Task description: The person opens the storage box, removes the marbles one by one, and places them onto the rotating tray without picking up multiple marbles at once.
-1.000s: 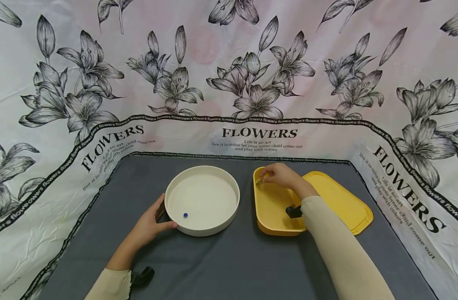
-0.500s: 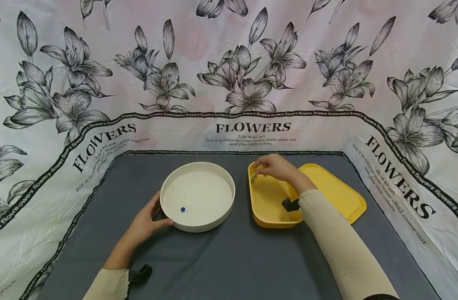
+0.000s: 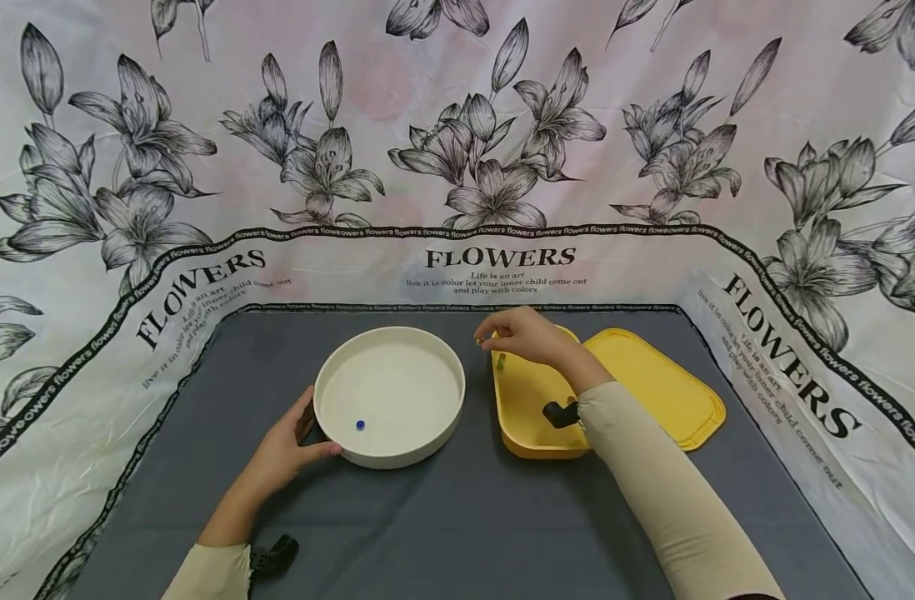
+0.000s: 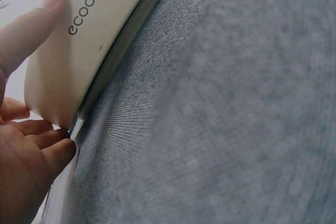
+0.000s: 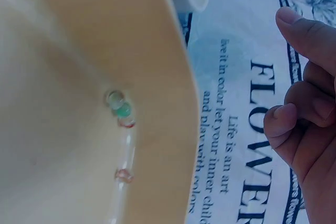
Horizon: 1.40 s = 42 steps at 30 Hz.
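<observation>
My left hand [image 3: 281, 454] holds the left rim of a round cream dish [image 3: 386, 458]. In the left wrist view the thumb lies on its outer wall and the fingers curl at its base. One blue marble [image 3: 360, 425] lies inside the dish. My right hand [image 3: 525, 335] is raised over the left edge of a yellow rectangular tub [image 3: 528, 433], pinching a small amber marble [image 3: 479, 340] at the fingertips. Several clear and green glass marbles [image 5: 123, 109] sit along the tub's inner edge in the right wrist view, where the pinched marble is hidden.
A yellow lid [image 3: 660, 387] lies to the right of the tub, partly behind it. Dark grey cloth [image 3: 457, 533] covers the table. A white flower-printed sheet [image 3: 502, 279] rises at the back and sides.
My right hand has lifted from inside the tub and shifted left past its edge, with a marble at its fingertips. The left hand keeps hold of the dish. The head view has shifted slightly.
</observation>
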### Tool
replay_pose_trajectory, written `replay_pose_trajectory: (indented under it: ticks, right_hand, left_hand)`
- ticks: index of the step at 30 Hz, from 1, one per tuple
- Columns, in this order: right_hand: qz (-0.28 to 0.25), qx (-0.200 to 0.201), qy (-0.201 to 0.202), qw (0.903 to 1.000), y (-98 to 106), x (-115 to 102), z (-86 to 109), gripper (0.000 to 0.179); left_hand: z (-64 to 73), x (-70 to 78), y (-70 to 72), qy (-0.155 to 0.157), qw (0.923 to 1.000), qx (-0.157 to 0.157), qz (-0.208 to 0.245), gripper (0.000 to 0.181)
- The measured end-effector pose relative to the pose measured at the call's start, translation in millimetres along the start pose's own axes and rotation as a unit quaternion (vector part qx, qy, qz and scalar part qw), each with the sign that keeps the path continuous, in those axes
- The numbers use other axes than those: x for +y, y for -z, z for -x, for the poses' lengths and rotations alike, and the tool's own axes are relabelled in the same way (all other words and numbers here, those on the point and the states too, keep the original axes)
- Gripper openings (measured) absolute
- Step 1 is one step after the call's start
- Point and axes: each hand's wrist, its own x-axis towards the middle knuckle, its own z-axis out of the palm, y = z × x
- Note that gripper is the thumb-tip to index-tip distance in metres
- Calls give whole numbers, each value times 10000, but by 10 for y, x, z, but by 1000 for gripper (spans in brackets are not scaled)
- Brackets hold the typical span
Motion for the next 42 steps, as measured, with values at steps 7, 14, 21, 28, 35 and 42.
replay_pose_trajectory:
  ticks: [7, 14, 21, 28, 35, 42]
  right_hand:
    - [30, 17, 155, 9999, 37, -164, -33, 18]
    - [50, 41, 433, 9990, -23, -379, -110, 19]
    - [93, -146, 398, 9991, -137, -535, -281, 20]
    - [214, -169, 596, 9978, -234, -607, -521, 19]
    - [238, -297, 780, 9962, -313, -634, -706, 20]
    - [217, -646, 716, 9951, -492, -671, -873, 22]
  left_hand:
    - [-56, 9, -11, -17, 10000, -77, 12, 120]
    - [14, 11, 7, -48, 10000, -41, -10, 117]
    - [26, 9, -1, -26, 10000, -27, 3, 116]
    - [28, 4, 19, 22, 10000, -39, 20, 118]
    - [28, 3, 25, 60, 10000, 2, -28, 118]
    - [35, 17, 13, 33, 10000, -24, -8, 118]
